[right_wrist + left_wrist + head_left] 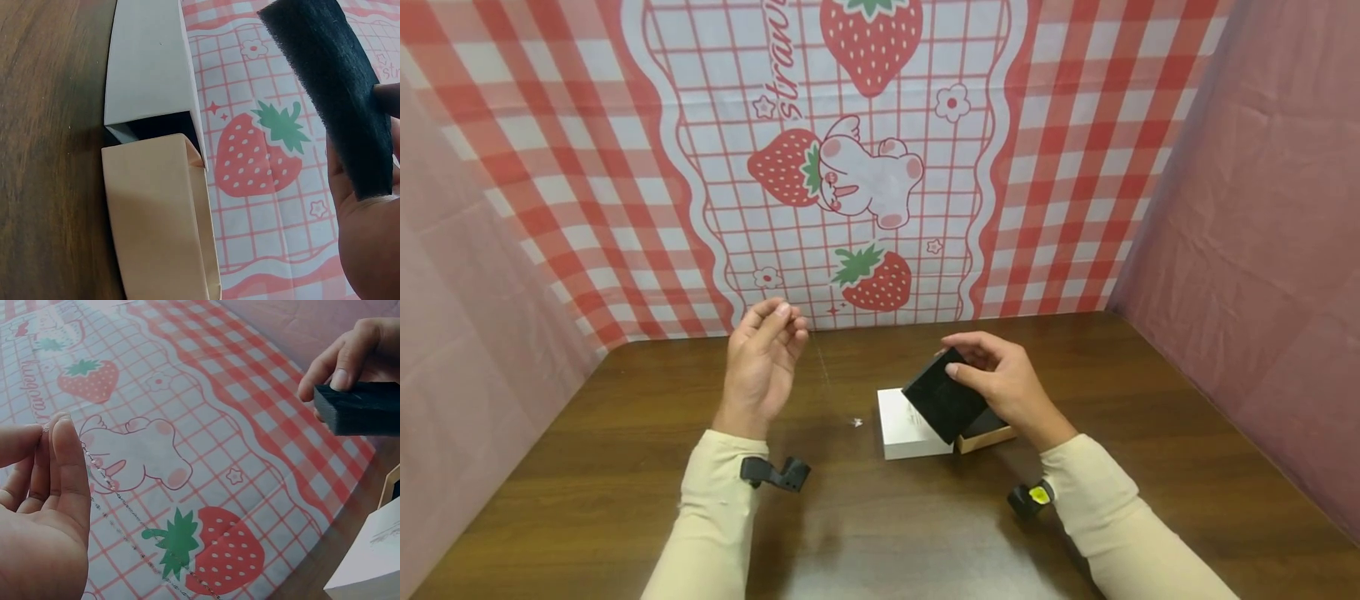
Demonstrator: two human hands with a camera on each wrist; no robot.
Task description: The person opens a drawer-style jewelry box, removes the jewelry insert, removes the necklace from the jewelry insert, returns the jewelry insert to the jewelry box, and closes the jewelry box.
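Left hand (762, 367) pinches one fine chain (114, 486); right hand (1000, 371) grips one black pad (943, 404).
From the left fingertips the chain drops towards the right hand, one small pendant (857, 422) at its low end; whether that touches the table (880, 525) I cannot tell. Below the right hand, one tan tray (988, 439), dark inside, lies at the open end of one white sleeve (913, 437); the pad partly hides both. Beyond both hands hangs a strawberry-printed cloth (1067, 167).

Fine pale chain (114, 487) in left grip (763, 358), tilted black foam pad (942, 402) in right grip (1011, 379)
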